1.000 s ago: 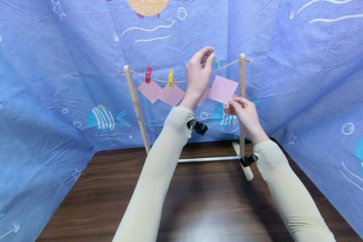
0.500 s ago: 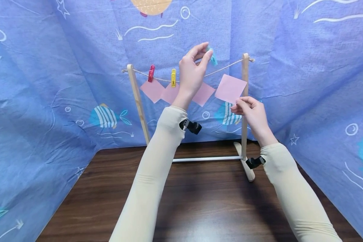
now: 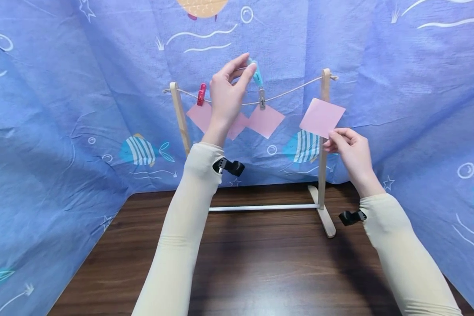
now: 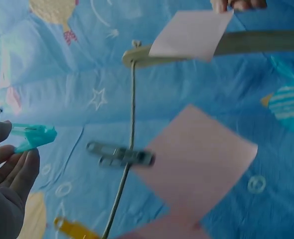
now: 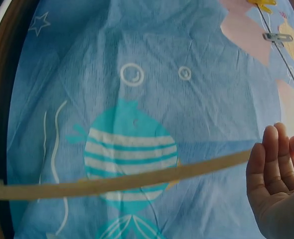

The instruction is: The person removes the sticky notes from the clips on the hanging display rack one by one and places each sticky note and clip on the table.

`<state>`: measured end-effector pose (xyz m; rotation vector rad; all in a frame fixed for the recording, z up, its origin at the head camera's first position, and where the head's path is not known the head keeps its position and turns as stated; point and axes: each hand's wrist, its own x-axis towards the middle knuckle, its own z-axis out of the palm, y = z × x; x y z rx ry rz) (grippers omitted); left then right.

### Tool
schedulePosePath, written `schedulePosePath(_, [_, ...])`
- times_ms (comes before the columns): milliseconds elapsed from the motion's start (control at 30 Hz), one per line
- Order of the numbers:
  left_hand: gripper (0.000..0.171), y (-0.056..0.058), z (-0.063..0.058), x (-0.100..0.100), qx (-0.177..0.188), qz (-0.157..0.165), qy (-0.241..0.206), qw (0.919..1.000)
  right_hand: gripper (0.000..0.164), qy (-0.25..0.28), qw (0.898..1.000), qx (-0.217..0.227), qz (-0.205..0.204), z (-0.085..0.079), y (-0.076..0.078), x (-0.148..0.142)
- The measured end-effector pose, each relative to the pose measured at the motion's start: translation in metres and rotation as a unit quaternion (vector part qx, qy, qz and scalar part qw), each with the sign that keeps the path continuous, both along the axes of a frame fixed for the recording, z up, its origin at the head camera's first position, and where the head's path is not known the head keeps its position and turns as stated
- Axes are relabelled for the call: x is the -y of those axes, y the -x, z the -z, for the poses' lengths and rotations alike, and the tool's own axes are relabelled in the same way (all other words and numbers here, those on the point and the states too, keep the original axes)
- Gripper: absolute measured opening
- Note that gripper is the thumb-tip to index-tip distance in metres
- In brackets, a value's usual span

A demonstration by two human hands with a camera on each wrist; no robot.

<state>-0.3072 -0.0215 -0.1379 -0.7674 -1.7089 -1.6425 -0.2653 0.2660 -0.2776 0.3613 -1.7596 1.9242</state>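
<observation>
My left hand (image 3: 229, 90) pinches a turquoise clothespin (image 3: 257, 74) above the string (image 3: 294, 89), its tip pointing down toward a grey clothespin (image 3: 262, 98). That grey clothespin fastens a pink paper square (image 3: 266, 120) to the string. In the left wrist view the turquoise clothespin (image 4: 35, 135) sits between thumb and fingers, apart from the string. My right hand (image 3: 351, 149) pinches the lower corner of another pink paper square (image 3: 322, 117), which overlaps the right wooden post (image 3: 322, 175). In the right wrist view only part of this paper (image 5: 292, 107) shows beyond the fingers.
A red clothespin (image 3: 201, 94) holds a pink square at the string's left end. A yellow clothespin (image 4: 76, 229) is hidden behind my left hand in the head view. The rack's white crossbar (image 3: 264, 207) runs low over the dark wooden table (image 3: 260, 259); a blue patterned cloth (image 3: 418, 87) surrounds it.
My left hand has moved left with the turquoise clothespin, uncovering the grey clothespin and covering the yellow one. My right hand has carried its paper to the right, in front of the post.
</observation>
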Motion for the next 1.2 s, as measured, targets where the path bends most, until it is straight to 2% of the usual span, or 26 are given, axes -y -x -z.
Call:
schedulePosePath(133, [0.037, -0.003, -0.001, 0.026, 0.004, -0.018, -0.017, 0.9997, 0.008, 0.014, 1.0, 0.0, 0.013, 0.004, -0.003, -0.012])
schedulePosePath(167, [0.037, -0.005, -0.001, 0.034, 0.005, -0.033, -0.021, 0.9992, 0.007, 0.013, 1.0, 0.001, 0.019, 0.005, -0.003, -0.014])
schedulePosePath(300, [0.035, -0.018, -0.004, 0.064, 0.013, -0.037, -0.07, 0.9968, 0.006, 0.004, 0.999, 0.013, 0.046, 0.005, -0.007, -0.028])
schedulePosePath(400, [0.033, -0.022, -0.003, 0.086, 0.011, -0.039, -0.091, 0.995, 0.007, 0.006, 0.998, 0.026, 0.063, 0.005, -0.009, -0.037])
schedulePosePath(500, [0.033, -0.021, 0.004, 0.11, -0.002, -0.094, -0.053, 0.9942, 0.006, 0.021, 0.997, 0.026, 0.065, 0.007, -0.013, -0.045])
schedulePosePath(633, [0.034, -0.023, 0.017, 0.14, -0.015, -0.165, 0.0, 0.9862, 0.008, 0.047, 0.997, 0.018, 0.057, 0.015, -0.018, -0.054])
schedulePosePath(767, [0.033, -0.026, 0.033, 0.167, -0.005, -0.183, 0.005, 0.983, 0.008, 0.049, 0.996, 0.033, 0.065, 0.025, -0.023, -0.064])
schedulePosePath(867, [0.034, -0.027, 0.044, 0.183, 0.024, -0.18, -0.005, 0.9834, 0.006, 0.05, 0.996, 0.045, 0.065, 0.033, -0.026, -0.075])
schedulePosePath(1000, [0.037, -0.024, 0.062, 0.2, 0.074, -0.164, -0.025, 0.9833, 0.01, 0.078, 0.994, 0.046, 0.052, 0.041, -0.029, -0.088])
schedulePosePath(1100, [0.037, -0.021, 0.076, 0.211, 0.112, -0.128, -0.058, 0.9837, 0.012, 0.088, 0.994, 0.052, 0.05, 0.048, -0.03, -0.095])
schedulePosePath(1200, [0.037, -0.022, 0.09, 0.22, 0.147, -0.087, -0.099, 0.9804, 0.013, 0.072, 0.994, 0.066, 0.057, 0.057, -0.029, -0.1])
